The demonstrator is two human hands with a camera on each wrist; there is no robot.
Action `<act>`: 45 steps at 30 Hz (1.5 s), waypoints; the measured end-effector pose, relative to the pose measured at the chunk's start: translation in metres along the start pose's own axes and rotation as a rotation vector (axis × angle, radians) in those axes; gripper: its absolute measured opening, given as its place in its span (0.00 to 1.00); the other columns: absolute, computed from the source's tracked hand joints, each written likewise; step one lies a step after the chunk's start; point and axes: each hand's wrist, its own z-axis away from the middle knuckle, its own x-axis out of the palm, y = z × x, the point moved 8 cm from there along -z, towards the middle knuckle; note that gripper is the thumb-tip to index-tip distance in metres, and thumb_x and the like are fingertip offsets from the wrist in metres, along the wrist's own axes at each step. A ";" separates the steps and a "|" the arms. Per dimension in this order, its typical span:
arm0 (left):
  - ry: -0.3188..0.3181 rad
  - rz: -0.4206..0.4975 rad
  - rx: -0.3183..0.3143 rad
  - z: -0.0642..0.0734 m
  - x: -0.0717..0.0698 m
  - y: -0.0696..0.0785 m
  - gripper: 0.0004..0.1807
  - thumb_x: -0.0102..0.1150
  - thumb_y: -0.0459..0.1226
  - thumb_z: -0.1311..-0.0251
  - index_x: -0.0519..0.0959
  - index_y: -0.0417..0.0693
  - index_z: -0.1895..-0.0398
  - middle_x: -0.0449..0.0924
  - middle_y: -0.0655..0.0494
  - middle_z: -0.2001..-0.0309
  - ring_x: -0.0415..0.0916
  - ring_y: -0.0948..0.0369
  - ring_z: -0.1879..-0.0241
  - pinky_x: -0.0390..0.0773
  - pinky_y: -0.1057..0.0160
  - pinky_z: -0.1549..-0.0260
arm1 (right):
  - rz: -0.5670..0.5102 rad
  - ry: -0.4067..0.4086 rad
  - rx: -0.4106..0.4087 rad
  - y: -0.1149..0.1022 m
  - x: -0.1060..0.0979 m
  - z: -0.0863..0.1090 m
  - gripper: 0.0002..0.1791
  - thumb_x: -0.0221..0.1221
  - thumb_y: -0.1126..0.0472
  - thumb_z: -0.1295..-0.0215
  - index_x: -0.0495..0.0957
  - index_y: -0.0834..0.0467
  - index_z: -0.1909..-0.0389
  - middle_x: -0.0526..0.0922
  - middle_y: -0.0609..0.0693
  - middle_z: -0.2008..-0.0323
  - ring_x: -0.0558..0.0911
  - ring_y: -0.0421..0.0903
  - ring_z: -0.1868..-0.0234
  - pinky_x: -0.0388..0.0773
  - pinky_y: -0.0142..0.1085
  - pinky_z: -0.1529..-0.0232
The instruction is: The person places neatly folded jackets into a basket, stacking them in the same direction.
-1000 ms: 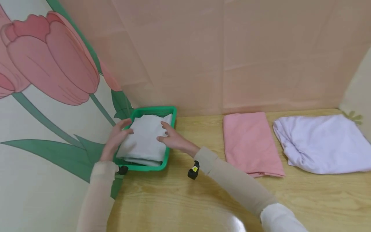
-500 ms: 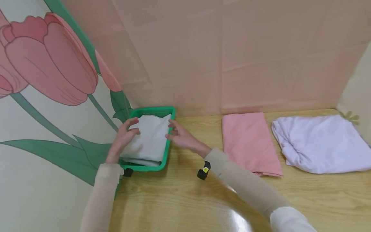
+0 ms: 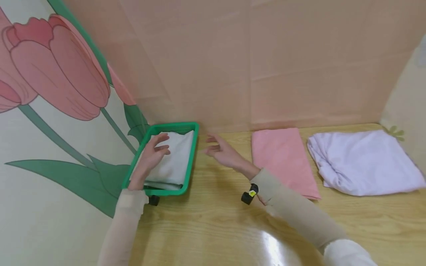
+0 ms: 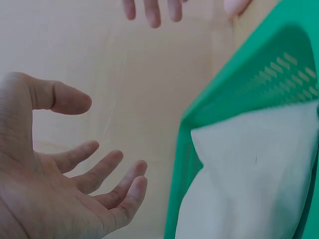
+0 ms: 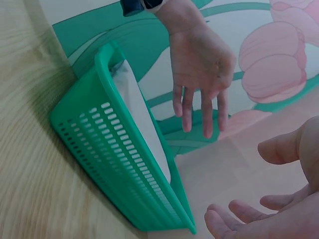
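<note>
A green plastic basket (image 3: 189,166) with slotted sides stands at the left of the table, holding a folded white cloth (image 3: 176,155). Above the basket's left part hovers my left hand (image 3: 151,159), fingers spread and relaxed, with nothing in it. My right hand (image 3: 227,153) hangs in the air to the right of the basket, its fingers loosely bent and holding nothing. Nearest to it on the right lies a folded pink cloth (image 3: 283,159), partly covered by my forearm. In the right wrist view the left hand (image 5: 202,69) shows its palm above the basket (image 5: 114,159).
A folded pale lavender cloth (image 3: 366,162) lies at the right of the wooden table (image 3: 199,229). A pinkish sheet (image 3: 199,66) covers the back wall. A wall with a tulip picture (image 3: 63,74) borders the left side, close to the basket.
Both hands have moved right. The right hand has gone from above the white cloth to outside the basket; the left is now farther over the cloth. The cloths and basket stay in place.
</note>
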 end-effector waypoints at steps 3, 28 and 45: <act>-0.015 0.018 0.028 -0.001 0.011 0.006 0.35 0.58 0.30 0.29 0.65 0.46 0.19 0.67 0.42 0.22 0.73 0.40 0.28 0.81 0.57 0.38 | -0.009 0.014 -0.005 -0.002 -0.012 0.007 0.38 0.58 0.62 0.20 0.54 0.57 0.15 0.68 0.61 0.24 0.72 0.62 0.25 0.74 0.57 0.29; -0.183 0.122 0.172 -0.013 0.130 0.054 0.38 0.59 0.26 0.34 0.65 0.48 0.19 0.67 0.43 0.22 0.73 0.38 0.30 0.81 0.44 0.37 | 0.091 0.190 0.079 0.028 -0.129 0.073 0.36 0.55 0.59 0.18 0.54 0.54 0.15 0.66 0.63 0.22 0.69 0.66 0.23 0.68 0.63 0.26; -0.253 0.209 0.219 -0.016 0.212 0.055 0.37 0.61 0.24 0.37 0.68 0.43 0.22 0.69 0.36 0.25 0.76 0.37 0.33 0.84 0.47 0.40 | 0.088 0.294 0.132 0.062 -0.189 0.124 0.39 0.54 0.60 0.17 0.49 0.61 0.14 0.63 0.70 0.22 0.66 0.71 0.23 0.65 0.65 0.25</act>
